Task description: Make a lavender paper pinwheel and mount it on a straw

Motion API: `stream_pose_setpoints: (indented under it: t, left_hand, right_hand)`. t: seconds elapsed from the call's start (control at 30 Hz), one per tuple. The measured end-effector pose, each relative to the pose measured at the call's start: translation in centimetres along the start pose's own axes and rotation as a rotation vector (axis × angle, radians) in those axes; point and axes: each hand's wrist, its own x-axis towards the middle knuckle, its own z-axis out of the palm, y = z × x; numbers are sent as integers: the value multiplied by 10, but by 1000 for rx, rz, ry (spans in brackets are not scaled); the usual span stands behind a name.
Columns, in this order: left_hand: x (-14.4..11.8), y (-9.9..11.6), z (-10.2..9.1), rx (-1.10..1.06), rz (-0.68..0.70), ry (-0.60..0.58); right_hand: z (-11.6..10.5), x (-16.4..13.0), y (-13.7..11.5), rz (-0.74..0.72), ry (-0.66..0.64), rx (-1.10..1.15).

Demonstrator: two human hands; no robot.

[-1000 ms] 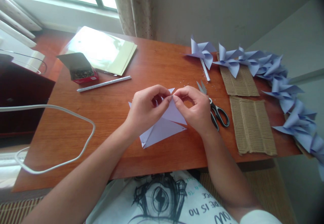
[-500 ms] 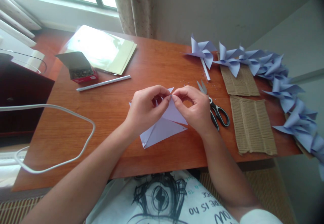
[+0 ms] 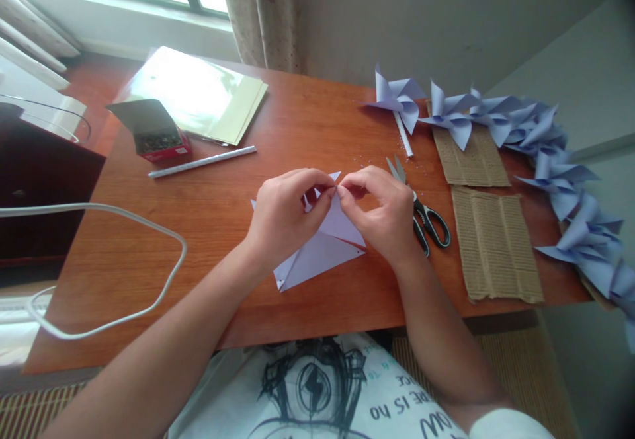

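At the centre of the frame the left hand [image 3: 282,217] and the right hand [image 3: 384,211] meet over a pale lilac cut paper sheet [image 3: 322,244] lying on the reddish-brown wooden tabletop [image 3: 223,227]. The fingers [image 3: 317,184] of the left hand are pinched closed on the folded-up points of the paper, and the right hand's fingertips close on the same spot from the other side, thumb tips almost touching. The rest of the sheet spreads flat toward the lower centre, under both wrists.

Just right of the right hand lie black-handled scissors [image 3: 426,217], blades pointing to the upper left. Further right sit two strips of brown corrugated cardboard [image 3: 496,244], and along the right edge runs a row of finished lilac paper pinwheels [image 3: 546,155]. In the upper left lies a stack of glossy yellowish sheets [image 3: 198,95], with an open red box of pins [image 3: 159,141] and a thin white paper stick [image 3: 203,161] just below it. A white cable [image 3: 124,217] loops across the left.
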Motion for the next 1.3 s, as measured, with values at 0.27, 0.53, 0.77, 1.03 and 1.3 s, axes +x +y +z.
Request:
stream_pose_setpoints:
  t: [0.27, 0.53, 0.77, 1.03, 1.3]
  left_hand:
    - [0, 2, 1, -101, -57, -27]
    - [1, 0, -1, -286, -149, 0]
    - [2, 1, -2, -301, -171, 9]
    - [0, -1, -1, -125, -112, 24]
    - [-2, 1, 0, -28, -55, 30]
  right_hand:
    - [3, -1, 0, 3, 20, -42]
    - [1, -2, -1, 220, -16, 231]
    - [2, -2, 3, 99, -7, 136]
    - [3, -2, 5, -7, -21, 8]
    - [5, -3, 2, -21, 1, -58]
